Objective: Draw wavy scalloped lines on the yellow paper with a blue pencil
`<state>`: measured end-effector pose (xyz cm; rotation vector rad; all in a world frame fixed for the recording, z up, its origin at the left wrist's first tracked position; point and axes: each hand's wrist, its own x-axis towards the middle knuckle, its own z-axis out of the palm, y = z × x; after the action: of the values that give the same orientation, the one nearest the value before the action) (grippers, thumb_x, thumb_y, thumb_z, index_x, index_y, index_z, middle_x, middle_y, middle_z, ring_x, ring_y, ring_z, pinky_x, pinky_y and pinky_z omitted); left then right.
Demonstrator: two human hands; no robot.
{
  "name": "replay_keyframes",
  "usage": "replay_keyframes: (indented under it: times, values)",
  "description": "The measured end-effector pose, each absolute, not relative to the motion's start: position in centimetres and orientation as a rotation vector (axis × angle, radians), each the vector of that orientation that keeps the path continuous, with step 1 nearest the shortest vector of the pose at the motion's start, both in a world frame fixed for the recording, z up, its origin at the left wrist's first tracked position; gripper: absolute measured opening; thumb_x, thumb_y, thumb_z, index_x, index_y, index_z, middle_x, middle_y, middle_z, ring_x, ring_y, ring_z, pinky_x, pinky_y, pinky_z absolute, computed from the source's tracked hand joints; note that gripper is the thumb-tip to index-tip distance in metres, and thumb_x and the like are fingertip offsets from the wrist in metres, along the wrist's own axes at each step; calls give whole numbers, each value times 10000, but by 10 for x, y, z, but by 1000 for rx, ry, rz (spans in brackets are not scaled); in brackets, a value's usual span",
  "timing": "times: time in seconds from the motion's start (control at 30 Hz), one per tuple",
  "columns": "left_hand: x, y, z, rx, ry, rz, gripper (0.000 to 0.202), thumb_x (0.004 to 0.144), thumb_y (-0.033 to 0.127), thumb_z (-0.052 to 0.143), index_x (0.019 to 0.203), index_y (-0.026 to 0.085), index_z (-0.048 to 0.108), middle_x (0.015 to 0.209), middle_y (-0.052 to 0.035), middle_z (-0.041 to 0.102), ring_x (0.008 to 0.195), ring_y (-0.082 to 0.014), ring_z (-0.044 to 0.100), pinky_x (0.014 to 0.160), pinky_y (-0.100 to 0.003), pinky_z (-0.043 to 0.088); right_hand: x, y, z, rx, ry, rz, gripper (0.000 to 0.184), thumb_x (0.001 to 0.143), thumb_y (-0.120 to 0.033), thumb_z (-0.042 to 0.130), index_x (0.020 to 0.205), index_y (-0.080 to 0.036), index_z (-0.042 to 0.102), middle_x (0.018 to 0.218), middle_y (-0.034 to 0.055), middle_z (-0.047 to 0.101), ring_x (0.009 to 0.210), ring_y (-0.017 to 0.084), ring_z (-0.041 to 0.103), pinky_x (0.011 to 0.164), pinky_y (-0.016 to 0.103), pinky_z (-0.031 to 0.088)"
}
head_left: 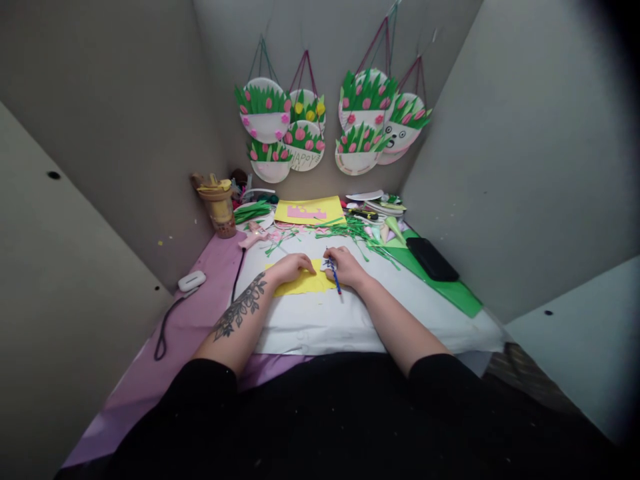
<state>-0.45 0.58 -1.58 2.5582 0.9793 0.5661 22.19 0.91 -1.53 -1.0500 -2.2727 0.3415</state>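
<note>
A small yellow paper sheet (305, 285) lies on a white sheet (330, 320) in the middle of the table. My left hand (293, 267) rests flat on the yellow paper, fingers pointing right, pinning it down. My right hand (347, 265) grips a blue pen (334, 275), whose tip touches the paper's right edge. A tattoo runs along my left forearm.
A larger yellow sheet with a pink cutout (310, 211) lies further back, among green paper strips (355, 233). A black case (431, 259) sits on green paper (445, 288) at right. A jar (220, 207) stands back left; a white device with cable (191, 281) at left. Paper-plate flower baskets (330, 123) hang on the wall.
</note>
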Motion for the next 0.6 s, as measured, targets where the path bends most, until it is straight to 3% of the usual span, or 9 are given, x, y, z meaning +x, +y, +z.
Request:
replay_keyframes:
  times: [0.6]
  values:
    - [-5, 7, -18, 2559, 984, 576, 536, 652, -87, 402, 940, 212, 741, 1027, -35, 664, 909, -137, 613, 861, -237, 455, 225, 4, -9, -1038, -2314, 358, 345, 570, -157, 591, 911, -194, 559, 796, 37, 554, 860, 221, 441, 758, 315, 419]
